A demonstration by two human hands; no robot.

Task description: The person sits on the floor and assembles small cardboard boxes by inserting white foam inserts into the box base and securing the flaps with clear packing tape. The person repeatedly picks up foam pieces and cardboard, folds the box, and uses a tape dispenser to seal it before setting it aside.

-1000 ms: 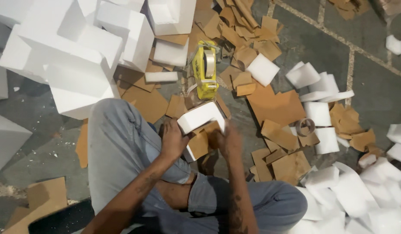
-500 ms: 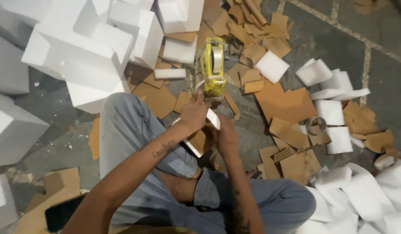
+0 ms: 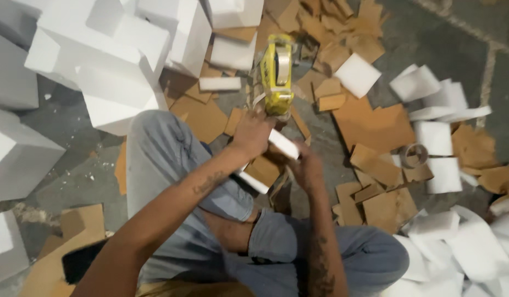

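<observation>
I sit on the floor with my legs folded. My left hand (image 3: 251,132) stretches forward, its fingers curled on the near end of a yellow tape dispenser (image 3: 277,69) that lies on the floor. My right hand (image 3: 308,166) grips a white foam slab (image 3: 282,143) joined with a brown cardboard piece (image 3: 263,170), held just above my knee. The slab's lower white edge (image 3: 252,181) shows under my left forearm.
Large white foam blocks (image 3: 109,60) are stacked at the left and far left. Brown cardboard scraps (image 3: 375,126) cover the floor ahead and to the right. Small white foam pieces (image 3: 430,137) lie at the right, beside an empty tape core (image 3: 413,155).
My left hand has left the foam and cardboard piece and moved forward to the tape dispenser. The right hand keeps hold of the piece, now tilted lower.
</observation>
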